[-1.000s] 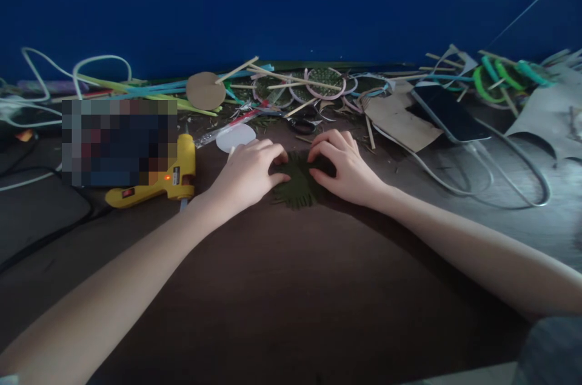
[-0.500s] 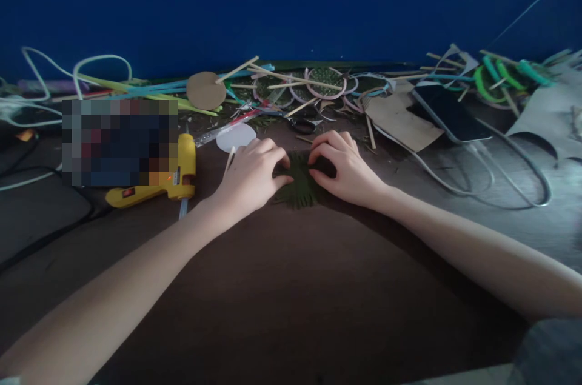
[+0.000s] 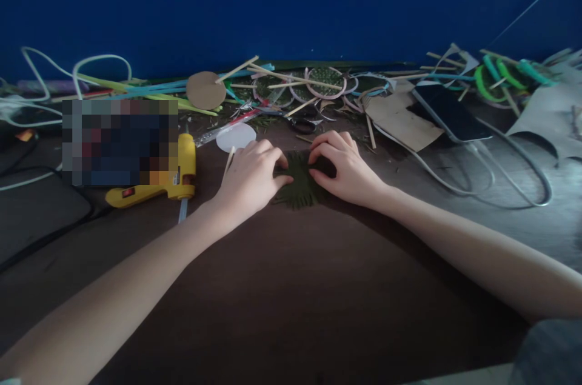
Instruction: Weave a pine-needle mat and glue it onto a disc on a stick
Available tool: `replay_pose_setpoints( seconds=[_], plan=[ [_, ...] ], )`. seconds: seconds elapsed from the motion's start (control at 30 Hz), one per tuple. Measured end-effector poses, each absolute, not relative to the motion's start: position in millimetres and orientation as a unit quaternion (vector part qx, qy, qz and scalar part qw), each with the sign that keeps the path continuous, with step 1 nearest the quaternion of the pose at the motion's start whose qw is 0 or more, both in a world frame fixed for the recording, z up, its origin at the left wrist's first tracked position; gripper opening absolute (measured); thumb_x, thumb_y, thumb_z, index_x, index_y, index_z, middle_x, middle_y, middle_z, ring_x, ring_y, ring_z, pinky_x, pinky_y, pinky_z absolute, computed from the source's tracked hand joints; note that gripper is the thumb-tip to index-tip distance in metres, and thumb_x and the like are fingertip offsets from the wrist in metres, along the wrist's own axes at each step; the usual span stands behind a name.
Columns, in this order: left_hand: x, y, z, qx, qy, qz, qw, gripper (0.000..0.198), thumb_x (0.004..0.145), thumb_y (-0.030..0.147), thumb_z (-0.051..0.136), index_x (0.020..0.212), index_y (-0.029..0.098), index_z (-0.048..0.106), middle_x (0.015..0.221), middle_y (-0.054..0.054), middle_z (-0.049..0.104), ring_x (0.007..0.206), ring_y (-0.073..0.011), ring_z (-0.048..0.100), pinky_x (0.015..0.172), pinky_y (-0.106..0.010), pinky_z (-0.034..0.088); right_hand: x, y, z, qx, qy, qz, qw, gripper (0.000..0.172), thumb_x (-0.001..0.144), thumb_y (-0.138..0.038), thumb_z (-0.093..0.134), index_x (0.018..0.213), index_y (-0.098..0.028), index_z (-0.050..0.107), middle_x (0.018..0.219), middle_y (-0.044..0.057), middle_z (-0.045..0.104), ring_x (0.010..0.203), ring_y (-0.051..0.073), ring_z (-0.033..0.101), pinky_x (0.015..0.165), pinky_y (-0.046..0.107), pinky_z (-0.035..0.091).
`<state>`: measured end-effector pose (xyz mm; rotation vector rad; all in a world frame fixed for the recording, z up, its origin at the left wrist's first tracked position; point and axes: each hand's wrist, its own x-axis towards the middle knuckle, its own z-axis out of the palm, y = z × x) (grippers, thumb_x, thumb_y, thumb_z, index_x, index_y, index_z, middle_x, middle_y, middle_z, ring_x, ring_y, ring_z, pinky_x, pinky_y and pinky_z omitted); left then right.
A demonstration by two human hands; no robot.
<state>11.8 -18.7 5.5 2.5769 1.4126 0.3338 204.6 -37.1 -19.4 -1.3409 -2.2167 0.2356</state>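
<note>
A small mat of woven dark green leaf strips (image 3: 301, 182) lies flat on the table between my hands, its loose ends fanning out. My left hand (image 3: 252, 176) is curled at the mat's left side, with thumb and index finger closed on its edge strips. Opposite it, my right hand (image 3: 342, 170) pinches the right edge between thumb and fingertips. The dim light and my fingers hide exactly which strips are held. Just behind my left hand is a white paper disc (image 3: 236, 137), with a thin pale stick (image 3: 230, 157) beside it.
To the left lies a yellow glue gun (image 3: 184, 167) beside a blurred-out block. Scissors (image 3: 303, 125) rest behind the mat. A cardboard disc (image 3: 206, 90), sticks and rings line the blue wall. Rightward are a brown cardboard piece (image 3: 400, 115) and a phone (image 3: 450, 112) with a cable.
My left hand's fingertips have shifted very slightly at the mat's edge. My right hand and the woven mat stay practically in place.
</note>
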Motion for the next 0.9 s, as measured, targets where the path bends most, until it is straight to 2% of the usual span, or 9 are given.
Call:
replay_pose_setpoints(
  seconds=[0.9],
  plan=[
    [11.8, -17.3, 0.7, 0.877, 0.456, 0.123, 0.091, 0.013, 0.075, 0.024, 0.066, 0.084, 0.016, 0.061, 0.091, -0.005, 0.06, 0.09, -0.0233, 0.055, 0.079, -0.037, 0.042, 203.9, -37.2, -18.2, -0.497, -0.821, 0.101, 0.263, 0.008, 0.074, -0.017, 0.054, 0.08, -0.02, 0.05, 0.103, 0.008, 0.054, 0.096, 0.024, 0.045, 0.083, 0.041, 0.038]
  ],
)
